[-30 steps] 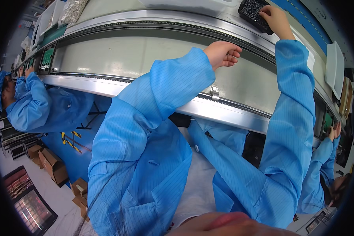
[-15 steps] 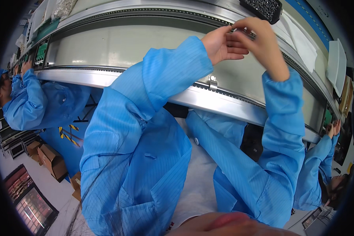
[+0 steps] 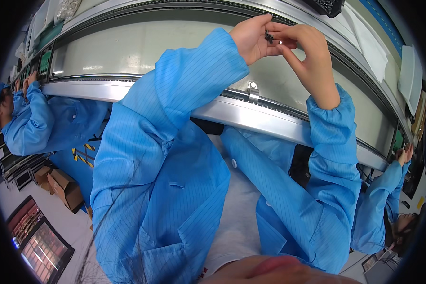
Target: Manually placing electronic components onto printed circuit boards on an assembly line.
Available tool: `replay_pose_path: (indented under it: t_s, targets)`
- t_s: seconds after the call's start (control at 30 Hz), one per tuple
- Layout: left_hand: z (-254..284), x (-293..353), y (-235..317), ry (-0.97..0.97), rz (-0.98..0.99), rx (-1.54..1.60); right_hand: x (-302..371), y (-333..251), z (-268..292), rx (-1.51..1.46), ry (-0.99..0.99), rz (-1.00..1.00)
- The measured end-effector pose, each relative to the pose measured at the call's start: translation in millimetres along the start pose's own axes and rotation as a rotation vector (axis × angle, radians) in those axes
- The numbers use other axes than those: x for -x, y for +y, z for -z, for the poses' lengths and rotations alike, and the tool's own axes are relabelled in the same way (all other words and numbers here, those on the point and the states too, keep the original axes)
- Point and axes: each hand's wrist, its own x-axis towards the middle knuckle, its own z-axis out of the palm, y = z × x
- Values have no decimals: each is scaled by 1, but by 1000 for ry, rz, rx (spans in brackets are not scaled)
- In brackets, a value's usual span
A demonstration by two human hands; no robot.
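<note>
Over the conveyor (image 3: 128, 47), my left hand (image 3: 253, 40) is turned palm up, its fingers curved under a few small black parts (image 3: 269, 36). My right hand (image 3: 312, 57) comes in from the right, thumb and fingertips drawn together beside those parts. At its thumb tip shows a tiny bright white spot (image 3: 280, 42); what the fingertips pinch is too small to make out. Beyond the hands, at the top edge, stands a black bin (image 3: 333, 8) of small dark pieces, partly cut off.
A metal rail (image 3: 270, 113) with a small clamp (image 3: 253, 91) runs along the conveyor's near side. White sheets (image 3: 369, 42) lie past the far rail. Co-workers in blue sit at left (image 3: 47, 113) and right (image 3: 376, 208), hands near green boards (image 3: 45, 64).
Both hands have shifted slightly left and farther away. The left palm has turned into view, showing the black parts, and the right hand's fingers have lowered toward them.
</note>
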Motion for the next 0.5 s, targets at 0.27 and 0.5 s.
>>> replay_pose_path:
  t_s: [0.27, 0.5]
  targets:
    - [0, -3, -12, -10, 88, 0, 4, 20, -7, 137, 55, 64]
    - [9, -2, -9, -32, 55, -15, 7, 10, 0, 2, -29, -48]
